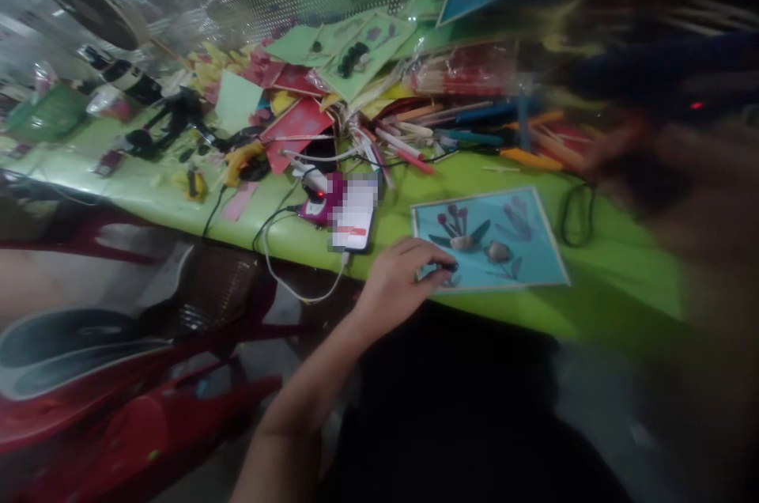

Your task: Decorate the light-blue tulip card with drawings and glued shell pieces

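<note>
A light blue card (527,222) lies near the front edge of the green table, with flowers pictured on it and small pebble-like pieces (498,252) on top. My left hand (403,277) reaches over its lower left corner, thumb and fingers pinching a small dark pebble (451,267). At the right, dim and smeared, my right hand (670,179) is closed around a dark blue tool (658,76) with a small red light, apparently a glue gun. Its lower part and most of my fingers are hard to make out.
A phone (354,214) and a magenta power strip (320,206) with cables lie left of the card. Behind are green cards (373,48), pens and an orange cutter (530,160). A looped black cord (577,218) is at right; a red motorbike (136,424) stands lower left.
</note>
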{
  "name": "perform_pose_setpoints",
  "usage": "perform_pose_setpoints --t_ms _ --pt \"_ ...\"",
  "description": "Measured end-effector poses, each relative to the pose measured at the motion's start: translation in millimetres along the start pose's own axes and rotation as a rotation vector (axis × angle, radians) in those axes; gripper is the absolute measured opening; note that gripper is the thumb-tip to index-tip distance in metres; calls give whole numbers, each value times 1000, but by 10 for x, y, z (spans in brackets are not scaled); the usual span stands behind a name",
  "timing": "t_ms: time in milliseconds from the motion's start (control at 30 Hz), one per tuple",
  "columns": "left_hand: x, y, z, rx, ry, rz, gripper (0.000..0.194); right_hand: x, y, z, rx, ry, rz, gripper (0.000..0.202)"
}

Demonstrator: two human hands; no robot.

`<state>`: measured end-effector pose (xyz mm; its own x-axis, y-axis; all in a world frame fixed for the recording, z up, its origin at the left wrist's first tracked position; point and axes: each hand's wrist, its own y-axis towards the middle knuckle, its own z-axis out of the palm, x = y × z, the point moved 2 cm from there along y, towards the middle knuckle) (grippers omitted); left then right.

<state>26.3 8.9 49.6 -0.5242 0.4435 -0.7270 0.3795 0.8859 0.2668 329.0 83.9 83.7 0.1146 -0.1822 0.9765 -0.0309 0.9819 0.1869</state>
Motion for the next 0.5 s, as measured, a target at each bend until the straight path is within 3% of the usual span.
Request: perform_pose_setpoints --t_ms 200,500 --pt "-34 -28 49 27 212 71 7 -46 -1 -49 -30 -3 -22 21" --pt "8 -69 86 41 287 97 7 -37 -5 -85 -58 49 4 16"
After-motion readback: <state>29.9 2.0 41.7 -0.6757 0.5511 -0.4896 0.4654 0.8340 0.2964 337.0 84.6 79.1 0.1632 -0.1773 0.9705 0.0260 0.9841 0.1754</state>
